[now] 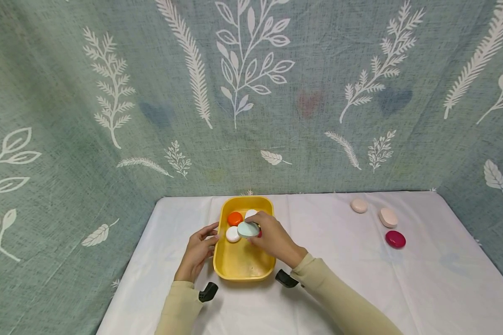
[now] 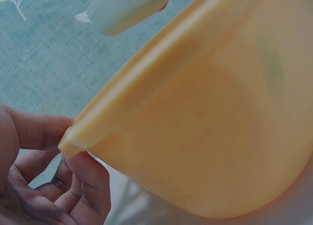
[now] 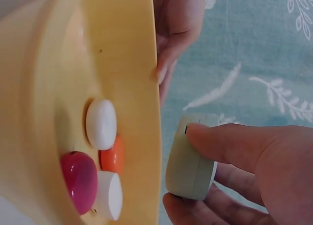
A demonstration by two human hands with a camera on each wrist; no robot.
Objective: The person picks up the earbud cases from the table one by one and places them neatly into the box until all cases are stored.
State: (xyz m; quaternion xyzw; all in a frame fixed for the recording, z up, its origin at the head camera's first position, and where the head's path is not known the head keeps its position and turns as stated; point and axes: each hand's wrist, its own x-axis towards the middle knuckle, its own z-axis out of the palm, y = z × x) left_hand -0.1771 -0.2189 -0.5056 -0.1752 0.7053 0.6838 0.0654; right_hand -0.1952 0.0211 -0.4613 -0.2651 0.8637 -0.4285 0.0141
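In the head view my right hand (image 1: 278, 238) is over the yellow tray (image 1: 243, 268), pinching a pale green earbud case (image 1: 248, 229) between thumb and fingers. The right wrist view shows a lid seam and a small dark port slot on this rounded case (image 3: 183, 161). My left hand (image 1: 198, 252) grips the tray's left rim, thumb and fingers on either side of it in the left wrist view. Inside the tray lie an orange rounded case (image 1: 234, 218), a white one (image 1: 233, 234), a second white one (image 3: 108, 195) and a magenta one (image 3: 79, 181).
On the white-covered table (image 1: 327, 279), off to the right, lie two pale pink rounded cases (image 1: 359, 205) and a dark red one (image 1: 396, 239). A green leaf-patterned cloth (image 1: 251, 139) hangs behind the table and along its sides.
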